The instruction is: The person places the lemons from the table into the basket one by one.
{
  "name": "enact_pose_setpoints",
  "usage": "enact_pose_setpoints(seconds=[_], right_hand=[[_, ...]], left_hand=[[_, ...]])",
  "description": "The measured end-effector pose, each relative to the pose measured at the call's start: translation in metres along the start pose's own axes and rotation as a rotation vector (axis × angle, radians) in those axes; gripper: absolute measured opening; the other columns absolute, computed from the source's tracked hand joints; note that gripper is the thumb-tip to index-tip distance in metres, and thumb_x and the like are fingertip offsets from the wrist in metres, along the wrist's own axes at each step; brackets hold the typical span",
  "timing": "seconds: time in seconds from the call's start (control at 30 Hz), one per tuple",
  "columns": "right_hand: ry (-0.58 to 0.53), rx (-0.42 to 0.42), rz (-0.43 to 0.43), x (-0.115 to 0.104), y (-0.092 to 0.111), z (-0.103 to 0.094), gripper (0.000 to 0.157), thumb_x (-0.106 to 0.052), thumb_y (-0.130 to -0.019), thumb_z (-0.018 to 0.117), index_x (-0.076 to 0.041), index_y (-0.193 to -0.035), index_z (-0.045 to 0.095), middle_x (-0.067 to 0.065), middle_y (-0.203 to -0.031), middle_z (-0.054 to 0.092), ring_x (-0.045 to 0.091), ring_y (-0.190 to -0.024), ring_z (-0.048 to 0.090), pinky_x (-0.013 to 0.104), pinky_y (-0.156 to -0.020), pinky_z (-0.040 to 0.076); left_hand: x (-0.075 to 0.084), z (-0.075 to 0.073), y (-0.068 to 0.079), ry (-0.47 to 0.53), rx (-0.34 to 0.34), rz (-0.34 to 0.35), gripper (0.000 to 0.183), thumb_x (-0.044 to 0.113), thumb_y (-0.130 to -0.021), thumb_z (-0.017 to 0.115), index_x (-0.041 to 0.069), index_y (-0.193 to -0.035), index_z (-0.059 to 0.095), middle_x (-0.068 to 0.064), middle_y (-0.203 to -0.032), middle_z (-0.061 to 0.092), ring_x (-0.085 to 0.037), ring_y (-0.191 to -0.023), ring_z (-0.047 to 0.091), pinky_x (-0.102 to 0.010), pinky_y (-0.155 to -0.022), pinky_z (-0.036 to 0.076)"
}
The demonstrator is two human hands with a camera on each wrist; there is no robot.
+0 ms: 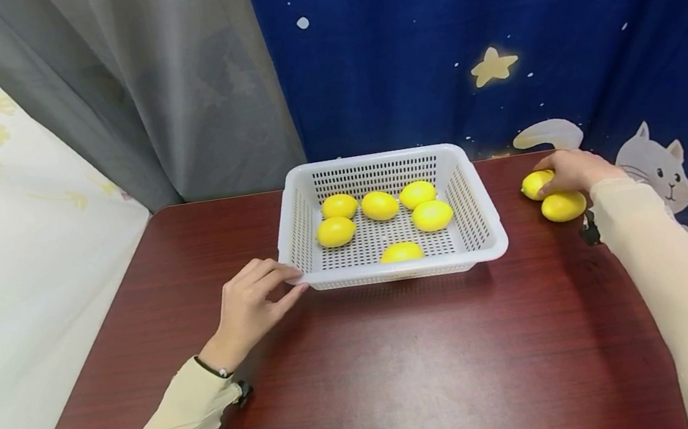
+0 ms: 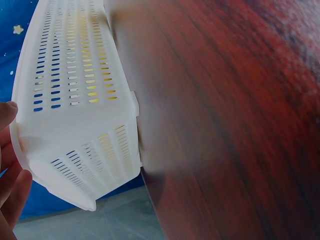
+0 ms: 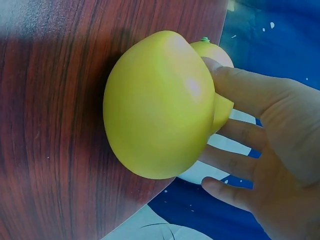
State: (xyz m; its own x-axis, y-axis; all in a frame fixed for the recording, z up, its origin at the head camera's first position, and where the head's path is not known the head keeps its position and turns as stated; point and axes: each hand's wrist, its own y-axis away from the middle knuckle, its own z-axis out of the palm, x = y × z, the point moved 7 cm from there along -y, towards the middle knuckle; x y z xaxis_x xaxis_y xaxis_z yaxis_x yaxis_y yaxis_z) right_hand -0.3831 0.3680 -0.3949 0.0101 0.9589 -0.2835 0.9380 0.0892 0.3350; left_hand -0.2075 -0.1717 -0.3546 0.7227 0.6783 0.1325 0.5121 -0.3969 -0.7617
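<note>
A white perforated plastic basket stands on the table with several yellow lemons inside. My left hand pinches the rim at the basket's near left corner, thumb low on the outside and fingers over the edge. Off to the right, two more lemons lie close together on the tabletop. Over the farther lemon my right hand reaches with thumb and fingers around it. The nearer lemon sits just below that hand and fills much of the right wrist view, partly hiding the gripped one.
The dark red wooden table ends at its back edge just behind the basket. A blue curtain with stars and a cat hangs there, beside a grey curtain. The right table edge runs close by the two loose lemons.
</note>
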Motion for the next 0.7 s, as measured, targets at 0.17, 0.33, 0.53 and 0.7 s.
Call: enact_pose_setpoints(seconds=[0.17, 0.33, 0.53, 0.7], right_hand=[[0.051, 0.053, -0.02, -0.001, -0.0018, -0.0012, 0.076, -0.052, -0.084, 0.071, -0.002, -0.139, 0.051, 0.031, -0.133, 0.051, 0.045, -0.105, 0.048, 0.061, -0.084, 0.046], [0.098, 0.091, -0.033, -0.0024, -0.004, -0.0014, 0.075, -0.054, -0.083, 0.071, -0.003, -0.136, 0.054, 0.031, -0.13, 0.054, 0.044, -0.101, 0.049, 0.057, -0.079, 0.047], [0.118, 0.127, -0.053, -0.0036, -0.0077, -0.001, 0.075, -0.054, -0.083, 0.071, -0.004, -0.135, 0.055, 0.03, -0.129, 0.056, 0.043, -0.1, 0.05, 0.06, -0.085, 0.044], [0.115, 0.149, -0.062, -0.0053, -0.0081, -0.0021, 0.075, -0.056, -0.083, 0.07, -0.005, -0.136, 0.054, 0.03, -0.129, 0.056, 0.043, -0.1, 0.051, 0.061, -0.086, 0.044]], left_hand=[[0.0, 0.0001, 0.0003, 0.001, 0.001, -0.001, 0.022, 0.023, -0.073, 0.087, 0.019, -0.092, 0.077, 0.009, -0.084, 0.071, -0.008, -0.076, 0.058, -0.024, -0.063, 0.049], [-0.0001, 0.0011, 0.0009, -0.006, -0.005, -0.005, 0.022, 0.023, -0.073, 0.087, 0.019, -0.092, 0.077, 0.009, -0.084, 0.071, -0.008, -0.076, 0.058, -0.025, -0.063, 0.05], [0.0, 0.0015, 0.0011, -0.008, -0.014, -0.009, 0.023, 0.024, -0.073, 0.087, 0.02, -0.093, 0.077, 0.009, -0.085, 0.071, -0.008, -0.077, 0.058, -0.025, -0.064, 0.05], [0.0006, 0.0007, 0.0001, -0.012, -0.016, -0.008, 0.023, 0.024, -0.073, 0.087, 0.019, -0.093, 0.077, 0.008, -0.085, 0.072, -0.008, -0.077, 0.058, -0.025, -0.063, 0.05]])
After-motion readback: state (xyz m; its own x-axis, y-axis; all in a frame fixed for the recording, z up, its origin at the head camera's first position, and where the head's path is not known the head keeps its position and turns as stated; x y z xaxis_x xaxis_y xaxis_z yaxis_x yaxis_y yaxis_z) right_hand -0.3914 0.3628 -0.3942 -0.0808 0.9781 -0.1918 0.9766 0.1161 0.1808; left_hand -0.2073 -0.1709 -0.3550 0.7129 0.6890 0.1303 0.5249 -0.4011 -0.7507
